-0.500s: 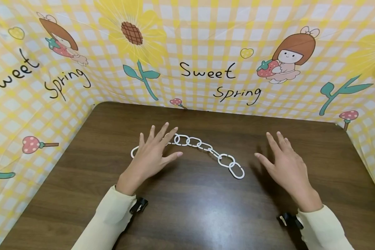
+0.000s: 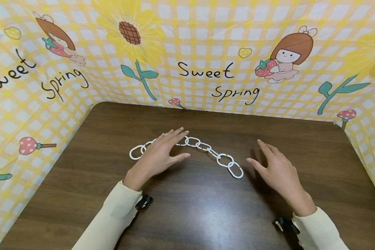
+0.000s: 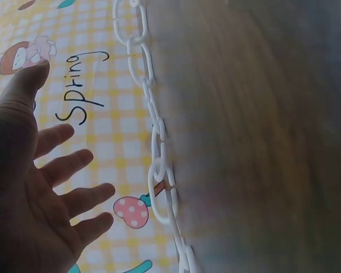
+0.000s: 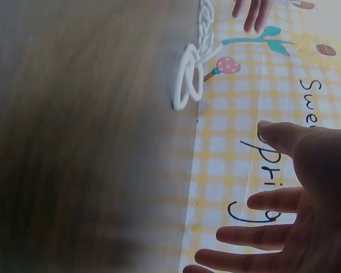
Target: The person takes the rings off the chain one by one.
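A chain of several white oval links (image 2: pixel 225 160) lies in an arc on the brown table. My left hand (image 2: pixel 157 154) is held over the chain's left half, fingers extended and thumb apart, hiding some links in the head view. The left wrist view shows that hand (image 3: pixel 57 187) with spread fingers and nothing in them, apart from the chain (image 3: pixel 150 108). To the right of the chain's end link, my right hand (image 2: pixel 278 173) hovers above the table with its thumb toward that link. Its palm is bare in the right wrist view, below the chain (image 4: pixel 188 79).
The wooden table (image 2: pixel 206 215) has a glossy light patch near the front. A yellow checked cloth (image 2: pixel 206 41) with sunflowers and lettering stands as a wall along the back and both sides. Black wrist straps sit at both cuffs.
My left hand has moved a little right over the chain, its fingers closer together, uncovering the chain's left end. The right hand has shifted left toward the other end. The chain lies as before.
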The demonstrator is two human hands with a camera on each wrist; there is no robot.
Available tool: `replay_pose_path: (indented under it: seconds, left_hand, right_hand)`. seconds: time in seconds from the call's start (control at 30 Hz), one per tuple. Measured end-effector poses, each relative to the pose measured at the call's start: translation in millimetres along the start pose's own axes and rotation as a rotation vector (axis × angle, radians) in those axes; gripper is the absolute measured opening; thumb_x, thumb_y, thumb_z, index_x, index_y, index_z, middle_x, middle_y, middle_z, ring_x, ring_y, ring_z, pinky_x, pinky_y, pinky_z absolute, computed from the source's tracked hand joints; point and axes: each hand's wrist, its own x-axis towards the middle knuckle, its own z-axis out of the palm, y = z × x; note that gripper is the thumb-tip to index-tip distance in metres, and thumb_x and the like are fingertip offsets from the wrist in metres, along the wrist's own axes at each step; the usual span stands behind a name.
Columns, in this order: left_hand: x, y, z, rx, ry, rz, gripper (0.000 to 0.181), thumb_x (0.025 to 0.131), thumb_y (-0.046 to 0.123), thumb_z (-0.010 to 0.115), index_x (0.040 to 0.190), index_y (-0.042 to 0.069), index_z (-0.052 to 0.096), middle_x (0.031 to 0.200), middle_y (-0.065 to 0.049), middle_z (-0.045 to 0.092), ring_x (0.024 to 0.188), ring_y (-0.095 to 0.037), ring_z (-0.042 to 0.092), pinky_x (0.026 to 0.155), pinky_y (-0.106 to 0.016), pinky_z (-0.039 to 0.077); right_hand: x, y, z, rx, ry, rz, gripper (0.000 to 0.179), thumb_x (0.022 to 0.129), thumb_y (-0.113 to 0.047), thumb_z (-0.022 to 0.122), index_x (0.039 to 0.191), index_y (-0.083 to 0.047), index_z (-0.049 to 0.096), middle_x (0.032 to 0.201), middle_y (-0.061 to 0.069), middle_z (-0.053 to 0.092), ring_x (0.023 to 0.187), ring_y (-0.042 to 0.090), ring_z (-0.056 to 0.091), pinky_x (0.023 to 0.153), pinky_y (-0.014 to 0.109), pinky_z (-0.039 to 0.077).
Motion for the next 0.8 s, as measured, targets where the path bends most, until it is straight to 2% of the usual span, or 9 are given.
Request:
replay_pose_path:
  seconds: [0.23, 0.37, 0.57, 0.8]
  left_hand:
    - [12.9, 5.8, 3.5, -0.112, -0.051, 0.045, 0.071, 0.099, 0.057, 0.064, 0.161, 0.027, 0.042, 0.167, 0.002, 0.042, 0.154, -0.026, 0.04, 0.124, -0.053, 0.035]
    - [21.9, 11.7, 6.5, -0.164, -0.075, 0.063, 0.067, 0.1, 0.053, 0.067, 0.157, 0.024, 0.049, 0.161, 0.001, 0.05, 0.152, -0.024, 0.044, 0.124, -0.051, 0.035]
    - [35.1, 20.0, 13.6, -0.201, -0.081, 0.101, 0.062, 0.099, 0.048, 0.07, 0.152, 0.02, 0.056, 0.154, -0.001, 0.057, 0.146, -0.023, 0.05, 0.121, -0.047, 0.041]
    - [47.8, 27.4, 22.2, -0.284, -0.1, 0.15, 0.058, 0.097, 0.042, 0.075, 0.148, 0.017, 0.06, 0.147, -0.001, 0.061, 0.141, -0.02, 0.055, 0.119, -0.042, 0.043]
  right_hand:
    - [-2.3, -7, 3, 0.065, -0.059, -0.008, 0.076, 0.101, -0.053, 0.064, 0.159, -0.009, 0.043, 0.148, 0.031, 0.054, 0.133, 0.053, 0.055, 0.097, 0.073, 0.047]
    - [-4.6, -9, 6, 0.105, -0.06, -0.023, 0.071, 0.1, -0.047, 0.068, 0.155, -0.007, 0.048, 0.146, 0.03, 0.058, 0.131, 0.051, 0.057, 0.099, 0.071, 0.048]
    - [-5.0, -11, 10, 0.198, -0.047, -0.06, 0.061, 0.098, -0.036, 0.075, 0.147, -0.003, 0.057, 0.119, 0.019, 0.073, 0.099, 0.031, 0.071, 0.083, 0.052, 0.056]
    - [-3.8, -14, 14, 0.298, -0.063, -0.051, 0.054, 0.095, -0.025, 0.078, 0.141, -0.003, 0.062, 0.121, 0.019, 0.073, 0.086, 0.023, 0.075, 0.07, 0.034, 0.054]
